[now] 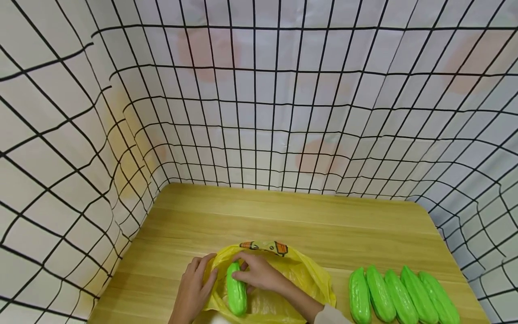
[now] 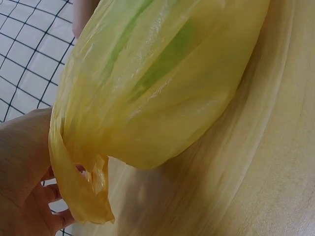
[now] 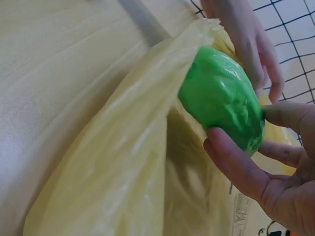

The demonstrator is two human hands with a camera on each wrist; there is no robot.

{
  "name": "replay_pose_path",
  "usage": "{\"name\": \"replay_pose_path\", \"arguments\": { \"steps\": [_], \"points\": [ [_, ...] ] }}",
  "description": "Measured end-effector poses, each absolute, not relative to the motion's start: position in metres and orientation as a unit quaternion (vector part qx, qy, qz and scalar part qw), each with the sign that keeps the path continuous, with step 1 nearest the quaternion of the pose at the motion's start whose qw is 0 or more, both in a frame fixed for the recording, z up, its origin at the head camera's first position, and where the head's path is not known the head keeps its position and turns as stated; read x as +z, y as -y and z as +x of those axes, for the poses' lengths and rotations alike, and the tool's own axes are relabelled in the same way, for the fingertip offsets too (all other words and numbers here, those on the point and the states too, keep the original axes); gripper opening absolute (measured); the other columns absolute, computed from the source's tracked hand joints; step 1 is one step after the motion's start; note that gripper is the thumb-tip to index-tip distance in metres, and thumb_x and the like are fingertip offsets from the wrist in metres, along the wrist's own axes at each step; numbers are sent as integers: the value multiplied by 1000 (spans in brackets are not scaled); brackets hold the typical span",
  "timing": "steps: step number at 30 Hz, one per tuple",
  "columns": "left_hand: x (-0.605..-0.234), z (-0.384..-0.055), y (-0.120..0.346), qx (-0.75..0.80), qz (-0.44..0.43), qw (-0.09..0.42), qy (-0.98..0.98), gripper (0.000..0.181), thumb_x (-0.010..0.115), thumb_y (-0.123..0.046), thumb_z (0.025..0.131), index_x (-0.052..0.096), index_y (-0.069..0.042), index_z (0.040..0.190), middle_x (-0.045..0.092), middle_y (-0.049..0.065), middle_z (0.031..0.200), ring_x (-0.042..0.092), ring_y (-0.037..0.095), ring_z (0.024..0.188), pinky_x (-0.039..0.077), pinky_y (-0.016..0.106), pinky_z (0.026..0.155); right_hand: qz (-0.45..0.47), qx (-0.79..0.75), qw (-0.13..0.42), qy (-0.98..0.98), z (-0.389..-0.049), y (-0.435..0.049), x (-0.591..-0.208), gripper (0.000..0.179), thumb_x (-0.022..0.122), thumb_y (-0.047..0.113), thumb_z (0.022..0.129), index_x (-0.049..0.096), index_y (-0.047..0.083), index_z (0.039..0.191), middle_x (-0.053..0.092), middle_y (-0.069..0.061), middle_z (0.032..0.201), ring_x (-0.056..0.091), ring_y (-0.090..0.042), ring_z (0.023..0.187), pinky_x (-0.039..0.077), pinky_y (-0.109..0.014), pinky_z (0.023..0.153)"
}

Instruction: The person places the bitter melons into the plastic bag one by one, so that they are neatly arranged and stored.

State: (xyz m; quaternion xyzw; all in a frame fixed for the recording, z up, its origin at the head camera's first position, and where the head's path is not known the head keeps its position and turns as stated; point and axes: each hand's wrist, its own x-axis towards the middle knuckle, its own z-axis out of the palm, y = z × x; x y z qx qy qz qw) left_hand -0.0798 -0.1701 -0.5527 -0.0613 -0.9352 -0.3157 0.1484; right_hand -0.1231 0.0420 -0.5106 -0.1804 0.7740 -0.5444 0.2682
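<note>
A yellow plastic bag lies with its mouth spread wide in front of me. At its left rim is my left hand, thumb apart from outstretched fingers and lying over the rim. One bag handle hangs across that hand in the left wrist view. With fingertips and thumb, my right hand pinches the top end of a glossy, bright green cucumber-shaped vegetable. In the right wrist view, this vegetable is at the bag's mouth. More green shows through the bag's wall in the left wrist view.
Several similar green vegetables lie side by side on the wooden table, right of the bag. Black wire grid panels with pale sheeting behind stand along the back and both sides. A printed patch marks the bag's far rim.
</note>
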Motion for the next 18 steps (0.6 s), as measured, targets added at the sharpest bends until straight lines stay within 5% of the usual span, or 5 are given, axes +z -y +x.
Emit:
{"name": "replay_pose_path", "arguments": {
  "steps": [18],
  "points": [
    [-553, -80, 170, -321, -61, 139, 935, 36, 72, -18, 93, 65, -14, 128, 57, -1, 99, 52, 15, 86, 43, 37, 70, -111, -565, 264, -774, -122, -29, -528, 41, 68, 20, 94, 57, 4, 130, 60, -9, 87, 67, -29, 60, 56, -42, 53]
  ]
}}
